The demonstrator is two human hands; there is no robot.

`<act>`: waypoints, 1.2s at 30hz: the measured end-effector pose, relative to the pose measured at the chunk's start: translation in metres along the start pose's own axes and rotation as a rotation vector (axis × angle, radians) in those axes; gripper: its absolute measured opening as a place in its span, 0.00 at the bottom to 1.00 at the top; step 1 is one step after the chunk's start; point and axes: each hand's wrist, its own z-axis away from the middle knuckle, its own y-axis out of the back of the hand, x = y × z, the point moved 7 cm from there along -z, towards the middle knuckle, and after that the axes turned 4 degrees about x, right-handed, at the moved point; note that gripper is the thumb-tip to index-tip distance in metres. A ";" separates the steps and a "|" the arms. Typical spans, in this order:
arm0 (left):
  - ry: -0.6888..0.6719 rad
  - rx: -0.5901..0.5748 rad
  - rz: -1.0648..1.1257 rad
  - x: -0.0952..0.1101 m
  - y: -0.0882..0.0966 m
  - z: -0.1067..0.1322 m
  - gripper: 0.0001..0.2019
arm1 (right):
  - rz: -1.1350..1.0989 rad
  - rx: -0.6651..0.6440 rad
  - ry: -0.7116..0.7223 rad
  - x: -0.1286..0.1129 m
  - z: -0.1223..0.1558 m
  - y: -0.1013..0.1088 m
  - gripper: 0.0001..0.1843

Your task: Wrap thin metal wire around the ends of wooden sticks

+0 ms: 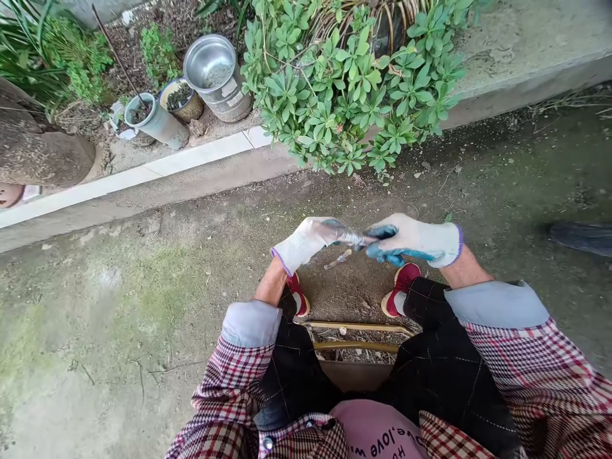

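A thin dry stem is pinched at both ends between the gloved left hand and right hand, grips pressed together, above bare ground.

One head-worn camera looks steeply down from close above the person's lap, facing forward over bare ground toward a far concrete curb and leafy shrub.

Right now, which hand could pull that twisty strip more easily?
Probably the right hand: its blue fingertips pinch one end of the thin twisted strip, while the left hand has the strip lying across its fingers. Both grip it.
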 end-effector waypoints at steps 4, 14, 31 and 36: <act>0.001 -0.103 -0.132 0.001 -0.004 0.005 0.08 | 0.308 -0.170 -0.017 0.001 0.001 -0.012 0.20; -0.043 -0.031 -0.652 -0.001 -0.011 0.001 0.09 | 1.060 0.105 -0.172 0.014 -0.021 0.009 0.12; 0.042 -0.023 0.048 0.009 -0.017 0.000 0.07 | -0.237 0.353 0.078 -0.015 0.002 0.019 0.21; 0.015 -0.011 -0.031 0.004 -0.014 -0.002 0.09 | -0.274 0.297 0.108 -0.017 0.006 0.018 0.28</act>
